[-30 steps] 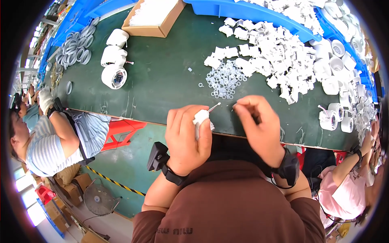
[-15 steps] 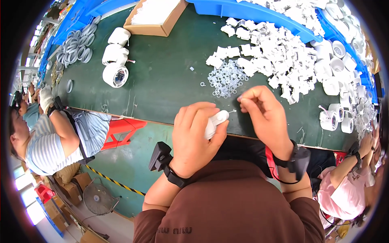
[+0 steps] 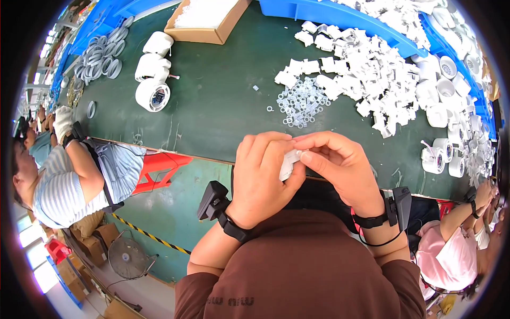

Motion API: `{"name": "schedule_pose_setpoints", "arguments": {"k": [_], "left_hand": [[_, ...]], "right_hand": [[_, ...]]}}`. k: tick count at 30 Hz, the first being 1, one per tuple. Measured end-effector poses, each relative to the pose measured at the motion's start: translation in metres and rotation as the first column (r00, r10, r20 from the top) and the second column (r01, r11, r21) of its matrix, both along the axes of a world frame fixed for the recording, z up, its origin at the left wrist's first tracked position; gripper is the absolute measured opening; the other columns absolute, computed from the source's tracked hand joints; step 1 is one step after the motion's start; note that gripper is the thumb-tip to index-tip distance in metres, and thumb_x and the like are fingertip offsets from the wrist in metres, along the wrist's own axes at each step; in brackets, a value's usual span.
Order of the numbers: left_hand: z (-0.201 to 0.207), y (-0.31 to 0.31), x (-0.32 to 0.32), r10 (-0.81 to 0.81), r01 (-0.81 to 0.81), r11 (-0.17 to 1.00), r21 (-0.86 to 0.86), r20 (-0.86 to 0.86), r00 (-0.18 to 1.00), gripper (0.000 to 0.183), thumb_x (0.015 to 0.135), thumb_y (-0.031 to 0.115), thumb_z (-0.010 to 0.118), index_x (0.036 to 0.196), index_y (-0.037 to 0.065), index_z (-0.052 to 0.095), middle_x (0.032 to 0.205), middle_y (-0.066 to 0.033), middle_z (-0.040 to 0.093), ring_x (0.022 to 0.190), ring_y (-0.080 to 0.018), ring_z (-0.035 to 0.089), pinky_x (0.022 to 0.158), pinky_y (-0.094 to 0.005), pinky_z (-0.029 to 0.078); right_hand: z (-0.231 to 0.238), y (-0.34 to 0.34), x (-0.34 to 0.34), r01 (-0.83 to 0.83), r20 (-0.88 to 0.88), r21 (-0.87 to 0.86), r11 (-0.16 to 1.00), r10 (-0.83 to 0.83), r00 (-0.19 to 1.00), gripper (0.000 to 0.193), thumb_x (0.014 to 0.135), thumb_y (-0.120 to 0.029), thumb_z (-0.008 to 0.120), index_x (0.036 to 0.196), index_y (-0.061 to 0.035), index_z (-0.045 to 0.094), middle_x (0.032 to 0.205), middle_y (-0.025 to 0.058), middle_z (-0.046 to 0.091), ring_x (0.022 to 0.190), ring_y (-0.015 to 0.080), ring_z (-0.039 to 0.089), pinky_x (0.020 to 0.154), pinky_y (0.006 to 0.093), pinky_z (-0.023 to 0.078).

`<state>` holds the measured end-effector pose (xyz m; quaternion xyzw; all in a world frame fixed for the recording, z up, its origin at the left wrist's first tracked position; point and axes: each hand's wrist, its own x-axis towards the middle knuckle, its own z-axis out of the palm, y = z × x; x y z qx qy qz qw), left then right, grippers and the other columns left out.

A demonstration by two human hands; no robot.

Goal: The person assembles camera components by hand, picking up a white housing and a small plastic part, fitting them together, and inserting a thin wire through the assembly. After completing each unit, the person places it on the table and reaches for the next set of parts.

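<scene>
At the near edge of the green worktable [image 3: 223, 101], between the person's two hands, is a small white plastic part [image 3: 288, 165], partly covered by fingers. The left hand [image 3: 265, 178] has its fingers curled around it, with the thumb pressed along its near side. The right hand [image 3: 342, 167] has thumb and forefinger drawn almost together at the part's right end; whether they grip it or some smaller piece cannot be told.

Beyond the hands lies a loose heap of translucent rings [image 3: 303, 103], touching a wide spread of white plastic brackets [image 3: 366, 66]. Behind the brackets, a long blue bin [image 3: 297, 9] holds more white pieces, piled high. A second blue bin [image 3: 429, 33], at the right, contains white rounded housings [image 3: 442, 17].

At the far side, an open cardboard box [image 3: 199, 35] is filled with small whitish pieces, too fine to make out singly. Left of it, three white housing assemblies [image 3: 154, 69] stand in a row, the nearest showing a circuit board inside. Further left, grey rings [image 3: 98, 58] are heaped beside another blue bin [image 3: 98, 32], whose contents cannot be seen clearly.
</scene>
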<state>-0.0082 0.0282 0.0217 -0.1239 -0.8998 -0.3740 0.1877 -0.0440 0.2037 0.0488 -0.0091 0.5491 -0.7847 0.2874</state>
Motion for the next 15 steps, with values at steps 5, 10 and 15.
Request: {"name": "schedule_pose_setpoints", "arguments": {"k": [5, 10, 15], "left_hand": [[-0.002, 0.003, 0.0, -0.01, 0.01, 1.0, -0.017, -0.036, 0.999, 0.039, 0.071, 0.006, 0.079, 0.107, 0.009, 0.063, 0.11, -0.0061, 0.064, 0.093, -0.0293, 0.059, 0.08, -0.0403, 0.046], [-0.004, 0.006, 0.001, 0.05, -0.044, 0.997, 0.059, -0.093, 0.994, 0.039, 0.071, -0.002, 0.079, 0.105, 0.006, 0.06, 0.106, -0.0098, 0.065, 0.091, -0.0299, 0.059, 0.076, -0.0381, 0.048], [-0.01, 0.004, 0.003, 0.036, -0.027, 0.997, 0.07, -0.141, 0.989, 0.038, 0.071, -0.004, 0.079, 0.102, 0.007, 0.061, 0.105, -0.0092, 0.066, 0.089, -0.0281, 0.058, 0.075, -0.0372, 0.047]], "right_hand": [[-0.014, -0.004, 0.003, 0.049, -0.115, 0.041, 0.998, -0.044, 0.992, 0.01, 0.097, -0.001, 0.066, 0.107, 0.0016, 0.067, 0.096, 0.0021, 0.068, 0.084, 0.0056, 0.064, 0.074, 0.0207, 0.052], [-0.014, -0.01, 0.007, 0.114, -0.096, 0.009, 0.993, -0.113, 0.989, 0.011, 0.098, -0.001, 0.065, 0.108, 0.0015, 0.068, 0.098, 0.003, 0.069, 0.085, 0.0059, 0.065, 0.075, 0.0218, 0.053], [-0.01, -0.003, 0.007, 0.087, -0.097, 0.048, 0.995, -0.082, 0.992, 0.019, 0.099, 0.004, 0.06, 0.116, 0.0015, 0.067, 0.117, 0.0099, 0.071, 0.104, 0.0126, 0.065, 0.092, 0.0278, 0.054]]}}
